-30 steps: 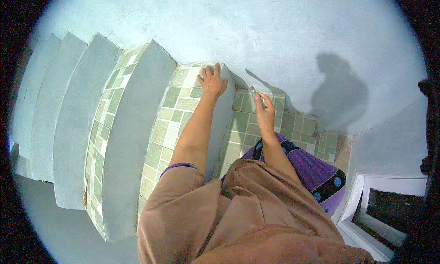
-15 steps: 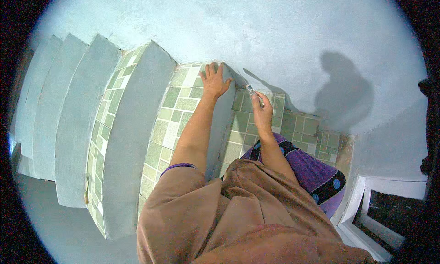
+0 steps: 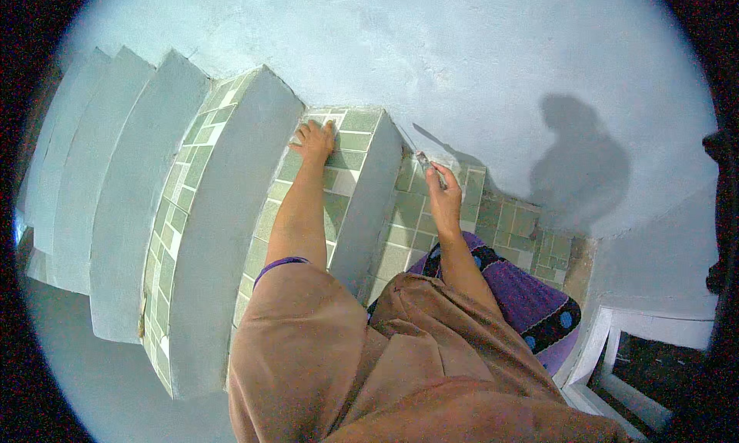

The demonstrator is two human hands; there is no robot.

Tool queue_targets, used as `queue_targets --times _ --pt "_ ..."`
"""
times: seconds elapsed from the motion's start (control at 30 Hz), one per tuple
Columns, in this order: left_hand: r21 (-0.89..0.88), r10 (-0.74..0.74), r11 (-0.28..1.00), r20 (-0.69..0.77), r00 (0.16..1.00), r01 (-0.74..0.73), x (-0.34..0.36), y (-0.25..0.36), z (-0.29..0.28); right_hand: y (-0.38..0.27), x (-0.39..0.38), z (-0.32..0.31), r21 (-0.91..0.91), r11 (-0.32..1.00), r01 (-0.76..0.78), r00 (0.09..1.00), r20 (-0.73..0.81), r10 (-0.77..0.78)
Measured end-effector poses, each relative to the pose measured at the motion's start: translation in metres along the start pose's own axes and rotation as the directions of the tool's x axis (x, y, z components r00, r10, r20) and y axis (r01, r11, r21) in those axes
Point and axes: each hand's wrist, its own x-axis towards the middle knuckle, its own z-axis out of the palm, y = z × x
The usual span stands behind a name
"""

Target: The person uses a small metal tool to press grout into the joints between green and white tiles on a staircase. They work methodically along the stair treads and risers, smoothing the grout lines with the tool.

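Note:
My left hand (image 3: pixel 314 143) rests on the green tiled step (image 3: pixel 346 162) close to the wall. Its fingers are apart, some bent, and nothing shows in them. My right hand (image 3: pixel 445 190) is closed around the handle of a thin-bladed tool (image 3: pixel 420 157), held above a lower tiled step (image 3: pixel 404 210). The blade looks like a narrow line pointing up and left toward the wall. Its shadow (image 3: pixel 435 140) on the wall has a wider, knife-like outline. The fingers cover part of the handle, so the exact kind of tool is unclear.
A pale blue wall (image 3: pixel 477 50) runs along the stairs, with my shadow (image 3: pixel 581 154) on it. Plain grey steps (image 3: pixel 146 197) rise at the left. Purple patterned cloth (image 3: pixel 512 297) lies beside my right forearm. A white frame (image 3: pixel 654 324) stands at lower right.
My left hand has moved left from the step's front edge onto the tiles near its back. My right hand keeps the tool in nearly the same place. The view has shifted slightly.

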Motion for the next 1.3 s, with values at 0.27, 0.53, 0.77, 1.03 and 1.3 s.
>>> queue_targets --times 0.27,0.53,0.77,1.03,1.3 --pt "0.047 0.277 0.959 0.024 0.961 -0.278 -0.022 0.055 0.002 0.008 0.002 0.004 -0.012 0.995 0.096 0.995 -0.018 -0.096" --pt "0.020 0.488 0.873 -0.034 0.872 -0.488 -0.056 0.087 0.016 0.015 0.004 0.007 -0.011 0.993 0.121 0.991 -0.059 -0.122" --pt "-0.380 0.693 0.630 -0.118 0.711 -0.677 -0.099 0.095 0.003 0.010 0.003 0.003 0.054 0.998 0.016 1.000 -0.020 -0.015" --pt "-0.915 0.406 0.327 0.362 0.839 0.236 -0.187 0.103 -0.005 -0.012 -0.016 0.014 0.093 0.943 0.319 0.946 0.028 -0.322" --pt "-0.994 0.304 0.042 0.113 0.946 0.106 -0.188 0.050 -0.033 -0.035 -0.037 0.051 0.037 0.894 0.447 0.826 0.367 -0.428"
